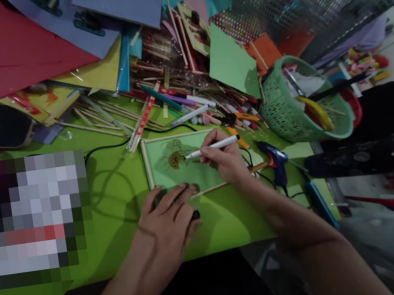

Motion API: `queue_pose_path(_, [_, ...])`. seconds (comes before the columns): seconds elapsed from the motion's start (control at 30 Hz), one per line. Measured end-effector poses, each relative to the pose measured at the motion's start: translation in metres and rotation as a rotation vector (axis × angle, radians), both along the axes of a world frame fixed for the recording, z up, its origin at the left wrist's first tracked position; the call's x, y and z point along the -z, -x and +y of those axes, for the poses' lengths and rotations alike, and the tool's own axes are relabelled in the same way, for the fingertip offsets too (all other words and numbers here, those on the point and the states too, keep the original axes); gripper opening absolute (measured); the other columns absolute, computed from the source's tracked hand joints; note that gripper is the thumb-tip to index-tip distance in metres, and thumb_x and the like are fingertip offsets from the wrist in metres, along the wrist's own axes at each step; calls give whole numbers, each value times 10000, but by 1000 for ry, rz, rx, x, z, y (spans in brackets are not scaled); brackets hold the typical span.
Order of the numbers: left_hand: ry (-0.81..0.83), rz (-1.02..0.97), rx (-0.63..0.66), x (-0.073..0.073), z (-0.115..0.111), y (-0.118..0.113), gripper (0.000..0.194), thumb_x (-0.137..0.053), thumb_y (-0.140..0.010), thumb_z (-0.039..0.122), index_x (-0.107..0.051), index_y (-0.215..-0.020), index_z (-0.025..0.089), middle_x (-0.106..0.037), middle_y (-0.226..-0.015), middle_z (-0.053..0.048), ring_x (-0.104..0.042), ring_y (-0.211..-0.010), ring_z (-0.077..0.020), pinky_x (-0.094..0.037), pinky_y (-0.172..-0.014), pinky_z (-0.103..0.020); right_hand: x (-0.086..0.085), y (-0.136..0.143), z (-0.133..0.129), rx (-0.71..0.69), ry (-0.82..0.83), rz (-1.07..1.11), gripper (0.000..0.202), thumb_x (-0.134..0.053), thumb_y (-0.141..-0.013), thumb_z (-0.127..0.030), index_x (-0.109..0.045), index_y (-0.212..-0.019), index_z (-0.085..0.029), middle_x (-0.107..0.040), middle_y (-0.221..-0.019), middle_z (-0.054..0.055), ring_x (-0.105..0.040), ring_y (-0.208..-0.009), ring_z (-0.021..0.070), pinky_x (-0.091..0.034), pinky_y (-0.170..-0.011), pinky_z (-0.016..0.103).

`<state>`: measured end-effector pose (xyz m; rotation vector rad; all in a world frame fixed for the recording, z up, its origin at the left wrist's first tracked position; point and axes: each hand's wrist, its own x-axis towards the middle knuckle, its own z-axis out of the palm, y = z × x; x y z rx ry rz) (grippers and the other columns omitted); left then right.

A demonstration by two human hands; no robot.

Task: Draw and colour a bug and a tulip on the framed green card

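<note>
My right hand (224, 158) is closed around a white marker pen (215, 146) with a black end. Its tip touches or hovers just over a drawing (175, 158) of a round brown smiling figure with curly lines. The drawing sits on a green panel (204, 175) edged with thin wooden sticks, flat on the table. My left hand (171, 214) lies with fingers spread at the panel's near left edge, fingertips over its border. A small black end (195, 214) of something shows beside its thumb; whether it is held I cannot tell.
Loose sticks, pens and coloured paper pile up behind the panel. A blue glue gun (277, 160) with its cable lies at the right, near a green basket (276, 112) of tools. A blurred-out area covers the left side of the green table (113, 178).
</note>
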<state>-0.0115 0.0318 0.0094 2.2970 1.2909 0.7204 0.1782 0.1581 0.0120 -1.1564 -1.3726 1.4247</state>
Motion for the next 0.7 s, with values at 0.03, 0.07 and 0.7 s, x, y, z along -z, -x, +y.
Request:
queue_pose_path(0.03, [12,7,0,-1,0,0,135,-472,-1004,222,-602,-969,218,-604,-1442,-36,-522,-1351,-220,-260,-1142,-501,0,0,-1,-7,-10,-23,212,-750,-791,-324,-569,-800,-216,-611,-615,-55,-534,-526,88,-392,-483,207])
queue_pose_path(0.07, [22,15,1,-2,0,0,133,-471,-1004,221,-599,-965,218,-602,-1444,-34,-517,-1356,-218,-255,-1144,-500,-1,1,-2,-11,-20,-52,229,-755,-792,-344,-565,-801,-216,-614,-614,-52,-532,-529,91,-393,-488,212])
queue_pose_path(0.7, [62,21,30,-8,0,3,107,-481,-989,222,-587,-991,238,-590,-1457,-18,-494,-1367,-217,-239,-1140,-498,-9,7,-7,-73,-29,-214,277,-751,-799,-433,-564,-807,-227,-620,-669,-34,-545,-593,124,-414,-545,269])
